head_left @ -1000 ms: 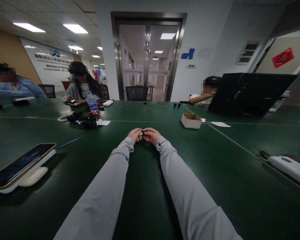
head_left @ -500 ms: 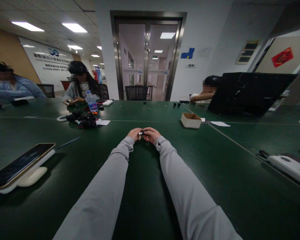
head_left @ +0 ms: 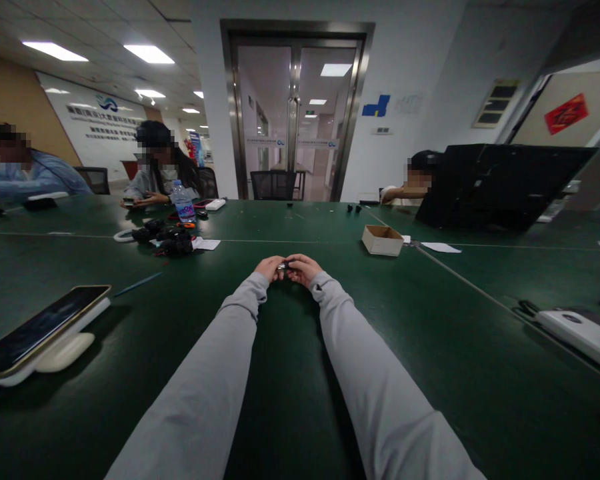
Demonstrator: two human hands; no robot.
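Both hands meet over the green table (head_left: 290, 373), holding one small dark object with a silvery end (head_left: 283, 265) between them. My left hand (head_left: 269, 269) pinches the silvery end from the left. My right hand (head_left: 304, 268) has its fingers closed round the dark part from the right. Fingers cover most of the object, and it is too small to name its kind. The two hands almost touch at the fingertips.
A small open cardboard box (head_left: 383, 241) stands to the right, near a black monitor (head_left: 500, 187). Left are a water bottle (head_left: 183, 201), black tangled gear (head_left: 167, 238) and a phone (head_left: 45, 327) on a stand. A power strip (head_left: 580, 337) lies right. Several people sit around.
My hands stay in place; the small object's silvery end looks slightly turned between the fingers. Across the table, a person's handheld device has shifted a little to the left.
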